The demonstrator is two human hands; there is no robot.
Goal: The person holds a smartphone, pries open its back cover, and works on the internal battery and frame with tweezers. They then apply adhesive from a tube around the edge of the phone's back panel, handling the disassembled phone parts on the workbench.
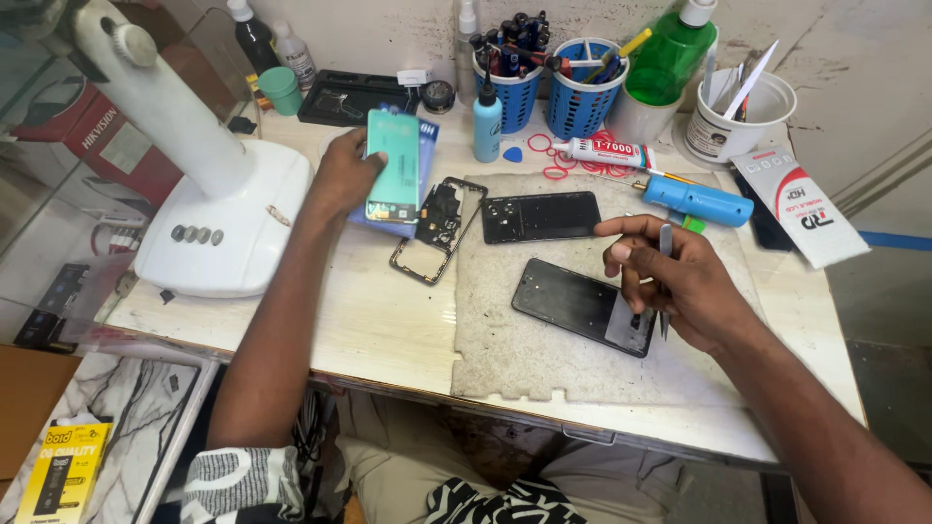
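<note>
**Two hands at a phone repair bench**

A person sits at a pale worktable. The left hand reaches forward and grips a flat teal phone back panel, fingers wrapped around its left edge, above an open black phone frame. The right hand pinches slim metal tweezers upright, tip touching the lower end of a black phone screen lying on a worn grey mat. Another black phone panel lies between the hands.
</note>
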